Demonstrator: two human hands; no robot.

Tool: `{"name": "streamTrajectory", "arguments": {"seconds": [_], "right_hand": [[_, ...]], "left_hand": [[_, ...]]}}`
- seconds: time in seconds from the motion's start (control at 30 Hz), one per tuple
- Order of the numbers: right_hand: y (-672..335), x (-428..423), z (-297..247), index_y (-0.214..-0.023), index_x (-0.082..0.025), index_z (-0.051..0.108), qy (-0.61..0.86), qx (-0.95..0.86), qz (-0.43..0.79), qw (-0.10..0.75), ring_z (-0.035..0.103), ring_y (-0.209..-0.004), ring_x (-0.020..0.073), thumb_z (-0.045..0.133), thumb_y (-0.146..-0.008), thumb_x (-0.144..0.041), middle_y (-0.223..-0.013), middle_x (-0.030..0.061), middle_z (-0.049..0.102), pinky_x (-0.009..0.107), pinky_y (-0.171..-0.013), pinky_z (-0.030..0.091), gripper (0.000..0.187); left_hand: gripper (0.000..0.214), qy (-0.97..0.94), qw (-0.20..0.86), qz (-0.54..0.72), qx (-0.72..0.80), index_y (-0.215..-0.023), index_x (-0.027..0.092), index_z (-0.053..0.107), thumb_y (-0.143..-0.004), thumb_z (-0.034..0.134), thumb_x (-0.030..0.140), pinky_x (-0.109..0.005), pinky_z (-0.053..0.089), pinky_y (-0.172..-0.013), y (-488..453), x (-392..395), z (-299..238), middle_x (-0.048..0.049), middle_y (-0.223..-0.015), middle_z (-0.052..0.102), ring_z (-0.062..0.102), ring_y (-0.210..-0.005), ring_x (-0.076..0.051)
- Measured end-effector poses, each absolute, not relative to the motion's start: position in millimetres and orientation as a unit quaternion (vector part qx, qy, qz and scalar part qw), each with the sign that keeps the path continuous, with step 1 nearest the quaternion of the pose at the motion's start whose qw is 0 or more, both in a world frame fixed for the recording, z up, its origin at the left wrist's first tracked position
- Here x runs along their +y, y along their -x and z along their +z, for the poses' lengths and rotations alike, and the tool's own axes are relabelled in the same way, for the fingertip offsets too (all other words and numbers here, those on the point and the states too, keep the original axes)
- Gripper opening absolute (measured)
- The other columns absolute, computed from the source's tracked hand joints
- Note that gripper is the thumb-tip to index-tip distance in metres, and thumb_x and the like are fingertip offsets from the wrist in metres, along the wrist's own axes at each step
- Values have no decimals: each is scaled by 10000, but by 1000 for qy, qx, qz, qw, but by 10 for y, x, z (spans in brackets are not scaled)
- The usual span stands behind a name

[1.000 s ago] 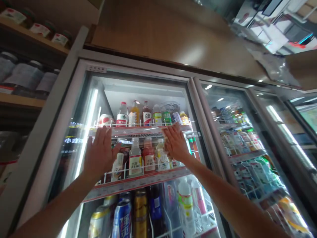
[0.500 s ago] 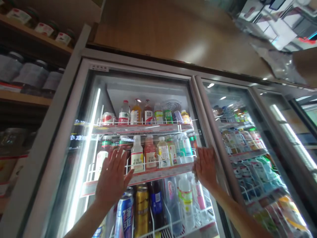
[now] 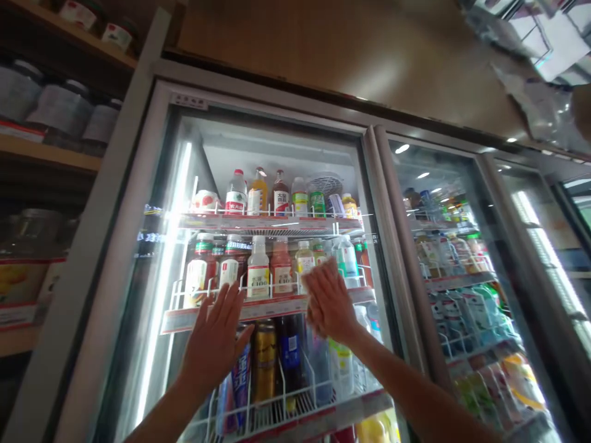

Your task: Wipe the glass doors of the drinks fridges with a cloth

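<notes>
My left hand [image 3: 215, 338] lies flat with fingers stretched and thumb apart against the glass door [image 3: 277, 138] of a drinks fridge. To its right my right hand [image 3: 335, 307] presses a pale cloth [image 3: 329, 267] to the same glass. Only the cloth's edges show past the fingers, and they are a little blurred. Behind the glass, the middle shelf holds a white-capped bottle [image 3: 258, 271], a pinkish bottle [image 3: 281, 271] and others. Lower down stand a gold can [image 3: 265, 363] and a dark bottle with a blue label [image 3: 292, 351]; my hands partly cover this row.
A metal door frame [image 3: 399, 246] separates this door from a second fridge door [image 3: 443, 166] on the right. At left, wooden shelves [image 3: 50, 151] carry several jars [image 3: 62, 107]. A brown panel [image 3: 295, 49] runs above, with clear plastic wrap [image 3: 540, 104] at its right.
My right hand has moved left across the glass with the cloth, from near the door's right edge towards the middle. The left hand stays on the glass. The view has shifted slightly.
</notes>
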State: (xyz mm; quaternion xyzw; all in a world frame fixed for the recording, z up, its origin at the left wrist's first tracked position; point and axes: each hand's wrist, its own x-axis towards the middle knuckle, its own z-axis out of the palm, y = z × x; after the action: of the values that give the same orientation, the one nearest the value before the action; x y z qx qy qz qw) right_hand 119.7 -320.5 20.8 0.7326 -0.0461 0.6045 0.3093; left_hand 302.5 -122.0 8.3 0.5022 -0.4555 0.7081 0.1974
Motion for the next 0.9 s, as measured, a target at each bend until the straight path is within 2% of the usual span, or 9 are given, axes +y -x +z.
{"name": "streamTrajectory", "arguments": {"seconds": [0.07,0.13,0.33,0.4,0.57,0.7,0.8,0.9], "right_hand": [[-1293,-3128,624,-1420,-160,332,-721,-99,629,273,197,-1401,262,340,-879,-271,-1495,101,310,522,-1089,235,552],[-1403,-3006,750,-1427,-158,317,-719,-111,636,256,185,-1403,270,337,-878,-273,-1506,100,288,537,-1089,223,561],[-1462,-2739,-284,-1442,-256,281,-770,87,517,364,197,-1405,219,413,-860,-309,-1501,-12,312,436,-1139,211,599],[-1491,-2760,-282,-1436,-260,293,-760,95,529,367,209,-1401,209,414,-861,-290,-1486,-15,343,429,-1137,220,588],[-1762,-2733,491,-1452,-166,230,-712,22,654,254,195,-1407,241,408,-853,-243,-1477,108,341,489,-1105,245,629],[-1738,-2743,538,-1457,-184,168,-706,35,683,183,251,-1391,232,419,-844,-273,-1469,129,346,497,-1096,255,669],[-1452,-2896,265,-1453,-180,159,-713,43,676,182,271,-1383,252,462,-834,-339,-1459,146,357,527,-1093,244,708],[-1083,-3109,23,-1449,-181,186,-712,22,671,209,254,-1390,254,478,-853,-348,-1470,141,340,502,-1076,289,685]], "left_hand": [[671,-511,205,705,-447,-1462,127,129,-899,381,389,-470,172,-1135,-3023,-1217,114,-154,-1473,306,194,-1400,-257],[670,-517,206,706,-439,-1461,120,135,-896,385,380,-466,165,-1138,-3035,-1204,80,-152,-1472,307,189,-1401,-257],[655,-501,170,716,-456,-1439,100,224,-878,441,358,-399,104,-1164,-3104,-1048,-288,-142,-1442,372,189,-1403,-228],[640,-483,182,713,-475,-1435,111,240,-876,458,336,-378,110,-1166,-3044,-1008,-265,-133,-1446,372,196,-1402,-216],[609,-472,335,580,-573,-1458,213,141,-907,395,264,-380,339,-1090,-2573,-1231,107,-96,-1493,301,264,-1383,-197],[562,-486,448,458,-595,-1464,200,96,-940,284,282,-401,377,-1072,-2289,-1646,276,-120,-1493,296,302,-1367,-195],[535,-512,446,480,-556,-1437,173,225,-931,323,313,-438,381,-1061,-2238,-1858,376,-132,-1449,374,336,-1348,-223],[454,-535,388,561,-499,-1337,198,430,-902,409,327,-480,375,-1046,-2179,-2021,536,-119,-1390,456,379,-1313,-265]]}}
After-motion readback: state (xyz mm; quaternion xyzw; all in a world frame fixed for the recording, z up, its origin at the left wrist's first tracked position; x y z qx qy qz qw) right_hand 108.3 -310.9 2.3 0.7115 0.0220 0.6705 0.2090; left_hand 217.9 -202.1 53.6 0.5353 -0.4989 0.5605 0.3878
